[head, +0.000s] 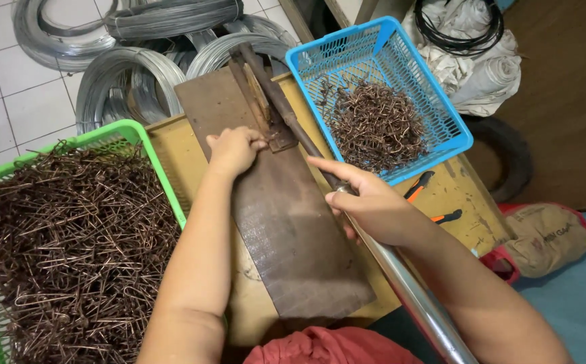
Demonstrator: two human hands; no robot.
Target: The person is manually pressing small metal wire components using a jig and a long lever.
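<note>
My left hand [233, 149] is closed on the dark metal plate [286, 229], fingers pressed beside the small wooden block [260, 101] of a bending jig; whether a wire piece is under them is hidden. My right hand [367, 202] grips the long metal lever [407, 286], which runs from the jig's pivot [247, 52] down to the lower right. The plate lies on a worn yellow wooden table [178, 158].
A green basket [131, 131] at left holds several bent copper-coloured wire pieces [70, 249]. A blue basket [387, 40] at upper right holds smaller bent pieces [377, 125]. Coils of grey wire [131, 81] lie on the tiled floor. Orange-handled pliers [428, 195] rest on the table's right.
</note>
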